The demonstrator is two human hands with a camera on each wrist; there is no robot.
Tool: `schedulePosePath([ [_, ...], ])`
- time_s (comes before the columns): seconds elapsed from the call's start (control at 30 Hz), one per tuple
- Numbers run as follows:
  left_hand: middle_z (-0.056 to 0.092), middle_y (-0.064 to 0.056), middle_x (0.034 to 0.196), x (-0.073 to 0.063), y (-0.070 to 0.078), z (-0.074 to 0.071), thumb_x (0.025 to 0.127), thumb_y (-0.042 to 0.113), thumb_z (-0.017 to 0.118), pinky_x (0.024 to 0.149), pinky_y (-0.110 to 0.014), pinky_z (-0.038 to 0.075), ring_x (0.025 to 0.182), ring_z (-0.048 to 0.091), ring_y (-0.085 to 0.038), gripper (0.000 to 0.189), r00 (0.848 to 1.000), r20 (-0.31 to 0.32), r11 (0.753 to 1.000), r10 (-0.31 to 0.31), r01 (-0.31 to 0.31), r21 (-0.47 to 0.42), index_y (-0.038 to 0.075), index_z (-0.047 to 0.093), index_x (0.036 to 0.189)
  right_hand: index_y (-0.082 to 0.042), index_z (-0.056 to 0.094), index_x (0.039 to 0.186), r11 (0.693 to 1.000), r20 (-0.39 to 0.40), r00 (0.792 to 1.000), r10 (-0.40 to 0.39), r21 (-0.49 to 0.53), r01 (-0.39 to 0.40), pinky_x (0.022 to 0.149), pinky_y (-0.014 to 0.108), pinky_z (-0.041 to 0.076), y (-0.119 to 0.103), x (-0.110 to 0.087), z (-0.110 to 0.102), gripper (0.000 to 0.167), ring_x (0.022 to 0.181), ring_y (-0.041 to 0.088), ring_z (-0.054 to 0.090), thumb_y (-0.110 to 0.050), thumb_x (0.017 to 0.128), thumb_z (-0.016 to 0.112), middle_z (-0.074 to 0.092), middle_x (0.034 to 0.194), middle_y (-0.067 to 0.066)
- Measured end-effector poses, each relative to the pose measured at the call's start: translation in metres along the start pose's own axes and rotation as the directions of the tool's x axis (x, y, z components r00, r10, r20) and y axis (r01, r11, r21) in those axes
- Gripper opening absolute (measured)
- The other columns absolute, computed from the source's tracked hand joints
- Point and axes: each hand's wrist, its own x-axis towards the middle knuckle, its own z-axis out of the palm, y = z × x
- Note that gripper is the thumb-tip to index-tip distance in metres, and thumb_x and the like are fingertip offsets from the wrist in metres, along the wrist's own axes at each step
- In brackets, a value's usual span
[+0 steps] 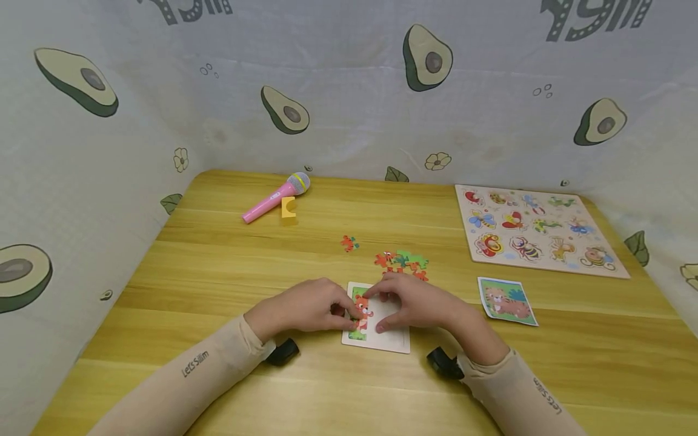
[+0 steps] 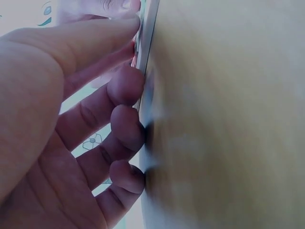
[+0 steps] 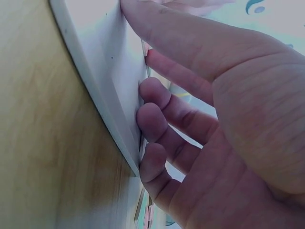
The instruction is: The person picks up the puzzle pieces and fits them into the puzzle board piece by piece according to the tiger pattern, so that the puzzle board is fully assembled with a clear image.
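A small white puzzle tray (image 1: 392, 340) lies on the table between the hands. Joined puzzle pieces (image 1: 357, 334) with an orange animal on green fill its left side; bare white tray shows on the right. From the left, the left hand (image 1: 311, 306) touches these pieces with thumb and index finger; its other fingertips (image 2: 127, 126) rest near the tray's edge. The right hand (image 1: 417, 301) reaches in from the other side, index finger at the top of the animal and thumb on the bare tray. Its remaining fingertips (image 3: 151, 119) are bent against the tray. Fingers partly hide the pieces.
Loose orange and green puzzle pieces (image 1: 402, 260) lie just beyond the tray, and another loose bit (image 1: 349, 243) lies apart. A picture card (image 1: 507, 303) is at the right, below a large insect board (image 1: 537, 233). Further back are a pink microphone (image 1: 275, 197) and a yellow block (image 1: 288, 208).
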Motion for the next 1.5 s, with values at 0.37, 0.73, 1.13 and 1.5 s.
schedulePosePath([
  [0.37, 0.056, 0.015, 0.071, 0.0009, -0.0011, 0.0033, 0.094, 0.028, 0.074, 0.060, -0.020, 0.042, 0.064, 0.050, 0.000, 0.014, 1.000, 0.002, 1.000, 0.004, -0.005, 0.022, 0.022, 0.075, 0.107, -0.017, 0.071, 0.123, 1.000, -0.001, 1.000, 0.012, -0.007, -0.012, 0.082, 0.035, 0.046, -0.0020, -0.0020, 0.0021, 0.048, 0.091, 0.015, 0.052, -0.033, 0.081, 0.087, 0.058, 0.103, -0.008],
  [0.73, 0.056, 0.014, 0.070, -0.0002, -0.0009, 0.0030, 0.095, 0.028, 0.073, 0.060, -0.021, 0.042, 0.063, 0.050, -0.001, 0.012, 1.000, 0.006, 1.000, 0.002, -0.002, 0.021, 0.022, 0.072, 0.104, -0.018, 0.070, 0.122, 1.000, -0.005, 1.000, -0.008, -0.015, 0.008, 0.082, 0.035, 0.047, -0.0018, -0.0018, 0.0038, 0.042, 0.091, 0.014, 0.052, -0.034, 0.085, 0.083, 0.058, 0.101, -0.008],
  [1.13, 0.058, 0.015, 0.074, 0.0021, -0.0019, 0.0009, 0.095, 0.027, 0.073, 0.061, -0.020, 0.043, 0.066, 0.052, 0.000, 0.013, 1.000, 0.000, 1.000, 0.004, -0.004, 0.021, 0.020, 0.076, 0.106, -0.017, 0.071, 0.122, 1.000, -0.027, 1.000, 0.005, -0.028, -0.005, 0.079, 0.033, 0.046, -0.0035, -0.0012, 0.0032, 0.043, 0.089, 0.015, 0.051, -0.033, 0.085, 0.083, 0.057, 0.100, -0.008],
  [1.5, 0.064, 0.020, 0.085, 0.0020, -0.0006, -0.0011, 0.095, 0.025, 0.073, 0.067, -0.021, 0.046, 0.072, 0.054, 0.000, 0.012, 1.000, -0.018, 0.998, 0.007, -0.006, 0.061, 0.020, 0.080, 0.104, -0.017, 0.072, 0.123, 0.999, -0.020, 1.000, 0.024, -0.022, -0.024, 0.081, 0.033, 0.047, -0.0022, 0.0012, 0.0015, 0.044, 0.091, 0.014, 0.052, -0.034, 0.084, 0.084, 0.059, 0.103, -0.009],
])
